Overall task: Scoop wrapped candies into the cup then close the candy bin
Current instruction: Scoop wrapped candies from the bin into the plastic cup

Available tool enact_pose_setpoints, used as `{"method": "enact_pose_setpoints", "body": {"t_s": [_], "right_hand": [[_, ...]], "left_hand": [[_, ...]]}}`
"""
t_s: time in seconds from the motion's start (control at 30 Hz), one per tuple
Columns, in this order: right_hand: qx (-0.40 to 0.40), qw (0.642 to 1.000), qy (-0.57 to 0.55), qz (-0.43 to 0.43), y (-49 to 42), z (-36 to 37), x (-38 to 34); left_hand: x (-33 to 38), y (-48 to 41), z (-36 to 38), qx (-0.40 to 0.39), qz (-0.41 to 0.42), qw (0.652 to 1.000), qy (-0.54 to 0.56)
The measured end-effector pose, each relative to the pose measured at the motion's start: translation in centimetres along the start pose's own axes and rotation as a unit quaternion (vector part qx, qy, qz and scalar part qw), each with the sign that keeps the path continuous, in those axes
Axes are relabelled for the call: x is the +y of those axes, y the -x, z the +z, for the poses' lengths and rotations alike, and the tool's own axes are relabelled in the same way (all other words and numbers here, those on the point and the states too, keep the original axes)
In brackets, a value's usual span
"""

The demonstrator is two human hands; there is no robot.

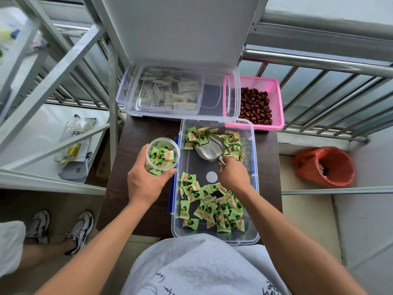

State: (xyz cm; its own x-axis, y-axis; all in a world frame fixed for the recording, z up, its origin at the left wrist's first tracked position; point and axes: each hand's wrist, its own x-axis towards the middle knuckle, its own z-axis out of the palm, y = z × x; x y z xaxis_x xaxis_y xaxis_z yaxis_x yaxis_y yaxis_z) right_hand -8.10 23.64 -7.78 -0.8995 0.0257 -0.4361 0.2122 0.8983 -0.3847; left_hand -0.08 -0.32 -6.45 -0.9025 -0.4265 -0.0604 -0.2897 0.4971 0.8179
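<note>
A clear plastic candy bin (pixel 254 182) stands open on a dark wooden table (pixel 136 137), with green wrapped candies (pixel 209 206) in two heaps, one near me and one at the far end. My right hand (pixel 232 174) grips the handle of a metal scoop (pixel 210 149), whose mouth points into the far heap. My left hand (pixel 146 180) holds a clear cup (pixel 162 155) just left of the bin; the cup is partly filled with the same candies. The bin's clear lid (pixel 230 92) lies behind the bin, on top of another box.
Under that lid, a clear box of pale sachets (pixel 168 94) sits at the table's back. A pink basket of red dates (pixel 258 103) is at the back right. An orange-lined waste bin (pixel 325 167) stands on the floor right. Metal shelving (pixel 53 67) and another person's feet (pixel 61 228) are on the left.
</note>
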Motion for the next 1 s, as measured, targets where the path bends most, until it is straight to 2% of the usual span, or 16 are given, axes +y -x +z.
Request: {"method": "enact_pose_setpoints", "body": {"t_s": [0.13,0.27,0.73,1.0], "right_hand": [[-0.078,0.985,-0.154,0.019,0.1,0.5,1.6],[-0.102,0.971,-0.213,0.022,0.6,0.5,2.8],[-0.092,0.959,-0.268,-0.015,2.9,-1.2,3.4],[-0.088,0.961,-0.256,-0.048,5.0,-5.7,3.0]], "left_hand": [[0.1,-0.1,0.0,-0.001,-0.002,1.0,-0.001],[0.1,-0.1,0.0,-0.002,-0.002,1.0,-0.002],[0.2,0.1,-0.2,-0.008,-0.003,1.0,-0.007],[0.4,0.1,-0.3,-0.01,0.005,1.0,-0.008]]}}
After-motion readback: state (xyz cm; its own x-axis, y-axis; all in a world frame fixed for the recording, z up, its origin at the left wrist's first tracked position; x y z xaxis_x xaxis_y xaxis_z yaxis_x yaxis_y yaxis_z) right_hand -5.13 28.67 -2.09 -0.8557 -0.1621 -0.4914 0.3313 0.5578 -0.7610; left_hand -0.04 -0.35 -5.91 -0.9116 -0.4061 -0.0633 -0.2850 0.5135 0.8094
